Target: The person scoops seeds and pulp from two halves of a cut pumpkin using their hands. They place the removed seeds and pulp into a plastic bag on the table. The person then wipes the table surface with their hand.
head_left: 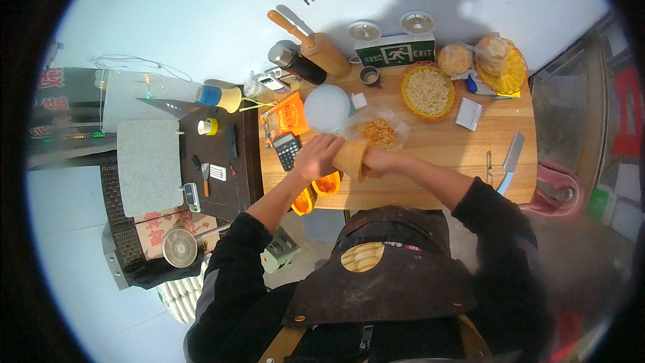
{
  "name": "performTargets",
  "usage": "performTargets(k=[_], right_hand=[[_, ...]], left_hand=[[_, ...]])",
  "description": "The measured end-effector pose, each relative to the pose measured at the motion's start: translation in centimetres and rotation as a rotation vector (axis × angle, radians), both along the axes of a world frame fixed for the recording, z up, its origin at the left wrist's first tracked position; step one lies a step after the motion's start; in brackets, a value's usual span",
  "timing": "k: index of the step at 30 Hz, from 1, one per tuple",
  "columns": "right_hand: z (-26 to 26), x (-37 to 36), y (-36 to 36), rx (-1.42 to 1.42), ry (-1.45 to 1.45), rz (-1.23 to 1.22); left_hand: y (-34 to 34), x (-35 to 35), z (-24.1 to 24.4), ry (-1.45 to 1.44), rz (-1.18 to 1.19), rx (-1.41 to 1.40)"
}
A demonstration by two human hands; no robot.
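Observation:
My left hand [318,155] is wrapped around the narrow end of a tan, flared hollow piece [351,157], seemingly squash, held above the table's front part. At its wide end is my right hand [379,161]; the fingers are hidden by the rim, so what they hold does not show. Two hollowed orange squash pieces [327,184] lie below my left wrist, at the table's front edge. Just beyond my hands sits a clear plastic bag [400,128] with seeds [378,132] in it. A black calculator [287,151] lies left of my left hand.
The wooden table [428,186] carries a cleaver [513,154] and glasses [489,165] at right. Along the back stand a yellow basket [404,103] of pale pieces, a metal cup [370,76], a black thermos [305,68] and a wooden mortar [330,58]. A dark side table [221,196] adjoins at left.

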State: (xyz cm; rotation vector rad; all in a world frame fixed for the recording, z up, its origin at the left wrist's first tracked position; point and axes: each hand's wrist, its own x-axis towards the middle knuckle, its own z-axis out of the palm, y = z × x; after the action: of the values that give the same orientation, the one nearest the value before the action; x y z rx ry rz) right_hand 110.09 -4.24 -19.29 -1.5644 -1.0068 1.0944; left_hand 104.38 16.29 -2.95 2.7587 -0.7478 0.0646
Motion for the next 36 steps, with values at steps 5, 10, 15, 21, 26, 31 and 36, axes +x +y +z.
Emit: performTargets(k=[5, 10, 15, 21, 26, 31, 36], right_hand=[[-3.4, -1.0, 1.4, -0.252, 0.732, -0.344], [-4.3, -1.9, 2.9, -0.107, 0.966, -0.468], [-5.2, -2.2, 2.8, -0.202, 0.831, -0.452], [-5.1, -3.4, 3.5, 0.036, 0.995, -0.636], [-2.9, -3.2, 2.2, 0.086, 0.869, -0.655], [3.1, -0.8, -1.9, 0.417, 0.283, -0.58], [10.2, 1.9, -6.3, 0.344, 0.967, -0.549]], left_hand=[[-0.2, 0.2, 0.5, 0.002, 0.014, 0.003], [-0.4, 0.1, 1.1, 0.007, 0.023, 0.042], [-0.5, 0.0, 1.4, 0.006, 0.024, 0.09], [-0.1, -0.2, 1.0, -0.011, 0.031, 0.057], [0.4, -0.6, 0.4, 0.019, 0.115, -0.032], [0.7, -1.3, 0.2, 0.042, 0.273, -0.137], [0.6, -1.8, 0.6, -0.004, 0.407, -0.229]])
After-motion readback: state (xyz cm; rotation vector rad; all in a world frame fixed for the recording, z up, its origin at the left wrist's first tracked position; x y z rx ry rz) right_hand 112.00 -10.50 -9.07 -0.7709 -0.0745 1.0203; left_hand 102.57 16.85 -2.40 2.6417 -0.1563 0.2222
